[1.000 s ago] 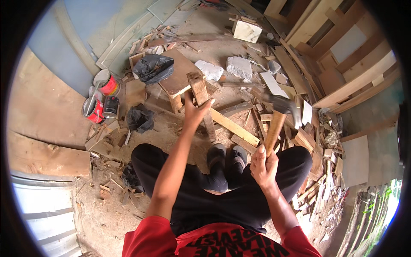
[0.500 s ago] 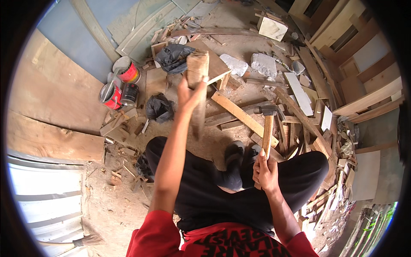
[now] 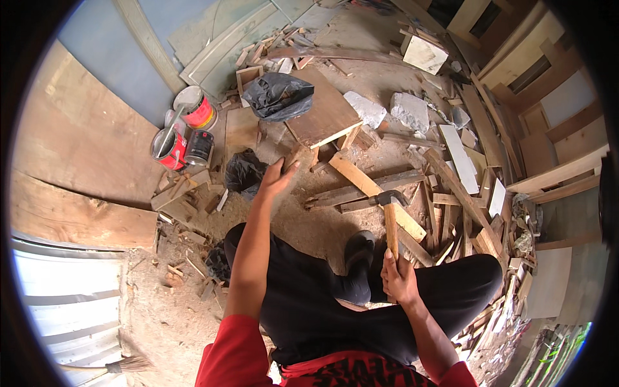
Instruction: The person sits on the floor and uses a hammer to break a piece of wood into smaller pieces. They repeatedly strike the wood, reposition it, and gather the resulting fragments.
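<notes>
Nearest, black trousers (image 3: 316, 303) cover the bent legs behind both hands, and a broom (image 3: 126, 365) lies well behind and to the left of the left hand. Between the hands, on the near side, a dark shoe (image 3: 359, 248) rests on the dirt floor.

The right hand (image 3: 401, 282) is closed around the wooden handle of a hammer (image 3: 391, 222), which points away from the body with its head just beyond the fingers. That head overlaps a yellowish plank (image 3: 351, 174) in this view; whether they touch, I cannot tell. The plank slants from near the right hand toward the space right of the left hand.

The left hand (image 3: 277, 179) reaches farther forward, thumb and fingers parted; blur at its fingertips means I cannot tell whether it holds anything. A crumpled black bag (image 3: 244, 173) appears just left of it, and farther left stand a black can (image 3: 200, 147) and two red cans (image 3: 169, 149). To the right of the right hand spreads a heap of wood scraps (image 3: 451, 222).

Beyond the left hand are a brown board (image 3: 325, 113) and a larger black bag (image 3: 277, 97); farther right, ahead of the right hand, lie two whitish chunks (image 3: 409, 111). Farthest ahead sits a pale block (image 3: 425, 53).
</notes>
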Available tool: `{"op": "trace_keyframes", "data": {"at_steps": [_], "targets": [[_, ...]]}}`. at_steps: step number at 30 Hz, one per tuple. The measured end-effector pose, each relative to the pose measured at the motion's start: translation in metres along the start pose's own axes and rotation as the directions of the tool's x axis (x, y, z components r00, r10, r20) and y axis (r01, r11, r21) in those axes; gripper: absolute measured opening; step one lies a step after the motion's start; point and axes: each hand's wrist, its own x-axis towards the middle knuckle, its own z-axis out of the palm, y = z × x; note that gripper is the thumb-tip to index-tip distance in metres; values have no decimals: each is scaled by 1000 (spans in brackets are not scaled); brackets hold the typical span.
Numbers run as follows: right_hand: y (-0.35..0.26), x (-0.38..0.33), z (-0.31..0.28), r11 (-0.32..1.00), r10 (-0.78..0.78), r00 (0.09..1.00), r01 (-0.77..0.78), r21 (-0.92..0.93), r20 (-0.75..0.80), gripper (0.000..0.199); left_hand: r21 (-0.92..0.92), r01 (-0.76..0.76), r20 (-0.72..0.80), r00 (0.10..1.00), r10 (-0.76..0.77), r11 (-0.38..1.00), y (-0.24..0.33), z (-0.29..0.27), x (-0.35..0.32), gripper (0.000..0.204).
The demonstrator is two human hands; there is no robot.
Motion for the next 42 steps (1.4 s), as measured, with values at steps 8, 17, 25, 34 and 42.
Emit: {"op": "trace_keyframes", "data": {"at_steps": [8, 17, 25, 34, 42], "targets": [[10, 48, 12, 754, -463, 886, 397, -523, 5, 38, 171, 61, -28, 998, -57, 983, -7, 10, 10, 79], [-42, 178, 94, 405, -735, 651, 643, -650, 186, 28, 282, 1, -278, 957, 81, 959, -3, 20, -2, 78], [-41, 202, 92, 393, -746, 636, 658, -643, 195, 28, 291, -72, -353, 919, 177, 954, -14, 32, -4, 74], [-11, 208, 88, 447, -715, 681, 620, -645, 159, 31, 319, -9, -262, 960, 98, 948, -7, 25, -3, 70], [-44, 181, 89, 552, -700, 712, 590, -589, 58, 30, 322, -7, -338, 933, 121, 947, 7, 3, 16, 79]]}}
